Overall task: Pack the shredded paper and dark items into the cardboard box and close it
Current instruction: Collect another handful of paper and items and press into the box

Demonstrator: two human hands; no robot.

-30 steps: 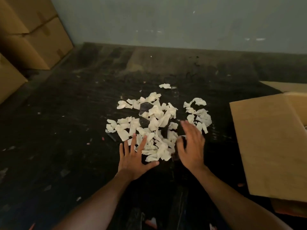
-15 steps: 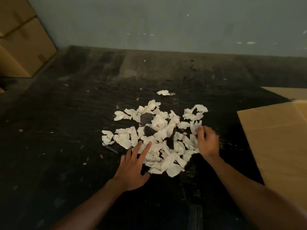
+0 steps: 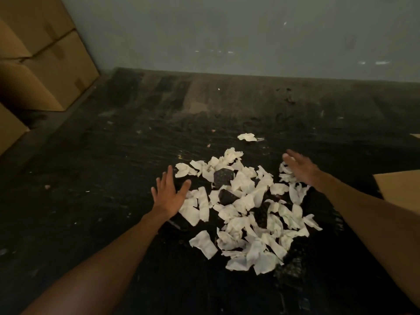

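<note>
A heap of white shredded paper (image 3: 247, 214) lies on the black floor. Dark speckled lumps sit in it: one dark item (image 3: 223, 177) near the top, a second dark item (image 3: 227, 196) just below, a third dark item (image 3: 261, 215) half buried. My left hand (image 3: 169, 194) is flat at the heap's left edge, fingers spread, touching paper. My right hand (image 3: 300, 168) hovers over the heap's upper right edge, fingers open, holding nothing. A flap of the cardboard box (image 3: 400, 185) shows at the right edge.
One stray paper scrap (image 3: 247, 137) lies beyond the heap. Stacked closed cartons (image 3: 43, 57) stand at the far left against a grey wall (image 3: 227, 37). The floor is dark, scuffed and littered with tiny bits.
Both hands have moved outward and farther away, to the heap's far left and far right edges. The right hand has opened from a curled grip. The view has shifted left, showing less of the box.
</note>
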